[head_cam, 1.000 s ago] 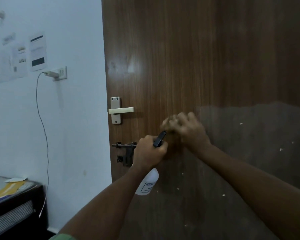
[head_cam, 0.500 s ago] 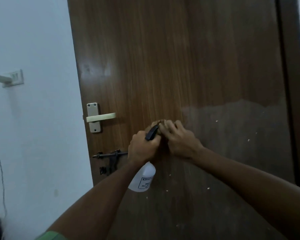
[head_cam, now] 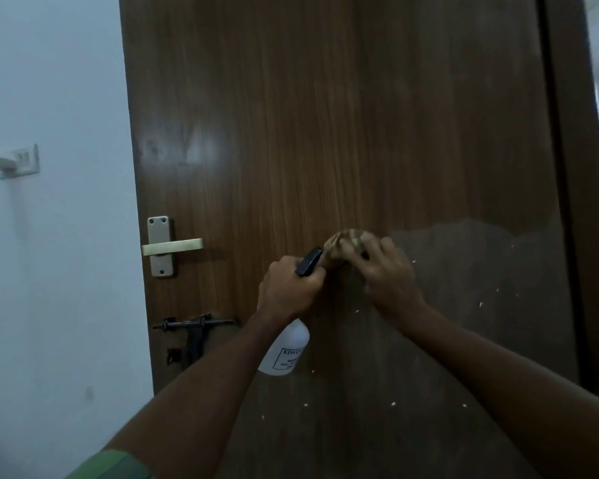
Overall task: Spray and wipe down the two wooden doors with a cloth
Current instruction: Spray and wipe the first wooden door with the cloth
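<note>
A brown wooden door (head_cam: 325, 115) fills the view, with a duller patch and pale specks on its lower right part. My left hand (head_cam: 287, 288) grips the black trigger head of a white spray bottle (head_cam: 286, 350), which hangs below the fist close to the door. My right hand (head_cam: 384, 271) holds a bunched tan cloth (head_cam: 346, 245) against the door, just right of the bottle's nozzle. The two hands almost touch.
A cream lever handle (head_cam: 170, 245) and a black slide bolt (head_cam: 194, 324) sit at the door's left edge. The white wall on the left carries a socket with a plug (head_cam: 14, 164). The dark door frame (head_cam: 574, 202) runs down the right.
The view has swung right, so the door's right frame shows and the papers and desk at the left have gone. My hands stay together on the door, the cloth shifting slightly.
</note>
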Tool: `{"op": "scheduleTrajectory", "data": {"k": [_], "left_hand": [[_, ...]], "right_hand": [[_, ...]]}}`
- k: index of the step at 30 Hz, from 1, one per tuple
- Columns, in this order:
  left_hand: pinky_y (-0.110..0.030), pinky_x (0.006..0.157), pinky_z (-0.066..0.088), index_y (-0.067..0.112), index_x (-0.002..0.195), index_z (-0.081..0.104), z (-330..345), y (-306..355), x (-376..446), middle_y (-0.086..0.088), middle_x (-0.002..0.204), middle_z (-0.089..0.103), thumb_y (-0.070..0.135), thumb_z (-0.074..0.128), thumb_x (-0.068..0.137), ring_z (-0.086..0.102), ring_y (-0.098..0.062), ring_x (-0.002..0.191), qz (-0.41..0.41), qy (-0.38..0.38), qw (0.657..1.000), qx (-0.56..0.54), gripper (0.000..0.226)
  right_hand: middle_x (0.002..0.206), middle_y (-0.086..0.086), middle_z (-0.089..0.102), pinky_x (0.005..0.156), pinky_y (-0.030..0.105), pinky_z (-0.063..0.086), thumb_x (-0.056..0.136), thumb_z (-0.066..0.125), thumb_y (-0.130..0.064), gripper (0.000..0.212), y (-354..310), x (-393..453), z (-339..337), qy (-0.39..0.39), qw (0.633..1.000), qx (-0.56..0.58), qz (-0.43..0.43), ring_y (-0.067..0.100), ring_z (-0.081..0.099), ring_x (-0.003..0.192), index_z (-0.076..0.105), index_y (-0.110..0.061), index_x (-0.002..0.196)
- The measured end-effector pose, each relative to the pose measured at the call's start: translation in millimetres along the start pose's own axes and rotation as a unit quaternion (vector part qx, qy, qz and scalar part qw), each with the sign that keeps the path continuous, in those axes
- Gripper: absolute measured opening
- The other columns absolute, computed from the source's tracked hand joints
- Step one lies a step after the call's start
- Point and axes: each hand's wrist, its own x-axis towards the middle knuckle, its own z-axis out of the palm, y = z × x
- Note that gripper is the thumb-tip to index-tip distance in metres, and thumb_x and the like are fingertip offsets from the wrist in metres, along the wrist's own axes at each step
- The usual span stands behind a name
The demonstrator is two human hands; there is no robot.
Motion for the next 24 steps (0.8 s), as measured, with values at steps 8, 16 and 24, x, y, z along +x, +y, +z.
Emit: {"op": "scheduleTrajectory", "data": {"k": [8,16,24], "left_hand": [[-0.037,0.053,0.041,0.005,0.075,0.065,18,3,-10,-0.016,0.065,0.065,0.045,0.058,0.084,0.052,-0.022,0.051,-0.007,0.022,1.0,0.01,0.042],[-0.023,0.046,0.033,0.021,0.066,0.06,32,19,-11,0.009,0.051,0.053,0.033,0.067,0.1,0.043,-0.005,0.042,0.018,-0.011,0.997,0.073,0.036],[-0.032,0.058,0.047,0.021,0.074,0.062,72,53,-13,0.003,0.07,0.065,0.046,0.071,0.09,0.062,-0.015,0.061,0.002,-0.053,0.97,0.237,0.031]], "right_hand": [[0.123,0.012,0.058,0.069,0.039,0.055,0.099,0.055,-0.015,0.035,58,50,-7,0.013,0.982,0.037,-0.187,0.028,0.053,0.097,0.067,-0.021,0.132],[0.13,0.011,0.059,0.076,0.039,0.053,0.096,0.064,-0.015,0.039,59,3,-12,-0.043,0.946,0.057,-0.317,0.027,0.057,0.103,0.065,-0.023,0.134],[0.114,0.002,0.046,0.058,0.036,0.052,0.09,0.074,-0.012,0.047,100,43,-35,-0.072,0.988,0.116,-0.067,0.017,0.046,0.092,0.065,-0.031,0.133]]}}
